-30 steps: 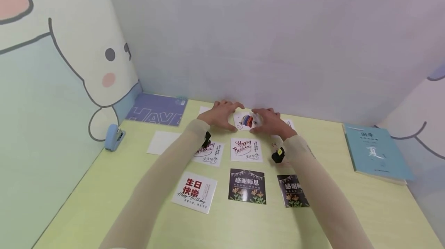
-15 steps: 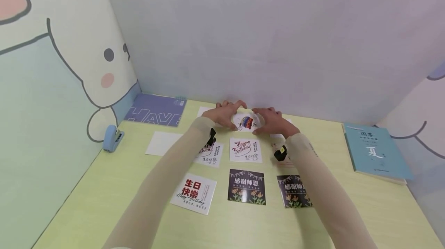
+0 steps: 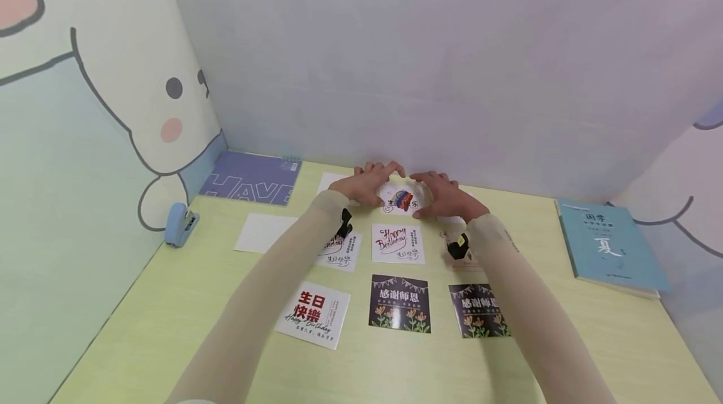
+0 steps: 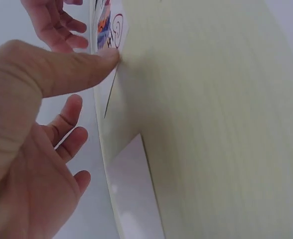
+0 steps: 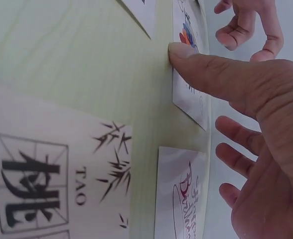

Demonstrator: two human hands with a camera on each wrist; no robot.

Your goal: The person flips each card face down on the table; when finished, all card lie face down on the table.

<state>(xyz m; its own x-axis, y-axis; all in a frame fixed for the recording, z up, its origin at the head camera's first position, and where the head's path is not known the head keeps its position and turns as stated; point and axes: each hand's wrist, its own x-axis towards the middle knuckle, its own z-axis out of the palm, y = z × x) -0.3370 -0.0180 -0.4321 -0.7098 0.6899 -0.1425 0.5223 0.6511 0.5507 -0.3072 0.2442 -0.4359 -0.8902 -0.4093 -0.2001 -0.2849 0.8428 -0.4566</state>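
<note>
A white card (image 3: 400, 198) with a blue, red and orange picture lies at the far middle of the yellow-green table (image 3: 169, 303). My left hand (image 3: 369, 184) touches its left side and my right hand (image 3: 443, 196) its right side. In the left wrist view the left hand (image 4: 94, 79) has its thumb tip against the card (image 4: 108, 30) at the edge, fingers loose and spread. In the right wrist view the right hand (image 5: 199, 87) presses its thumb tip on the near edge of the card (image 5: 189, 79), its other fingers relaxed.
Several printed cards lie in rows nearer me: Happy Birthday cards (image 3: 398, 243), dark flower cards (image 3: 400, 303), a red-lettered card (image 3: 312, 313). A blank white card (image 3: 264, 233), a blue stapler (image 3: 181, 223) and a purple notebook (image 3: 251, 179) are left; a blue book (image 3: 610, 244) is right. Walls close three sides.
Both hands stay at the picture card; their fingertips have drawn a little closer together over its far edge. The card has barely moved.
</note>
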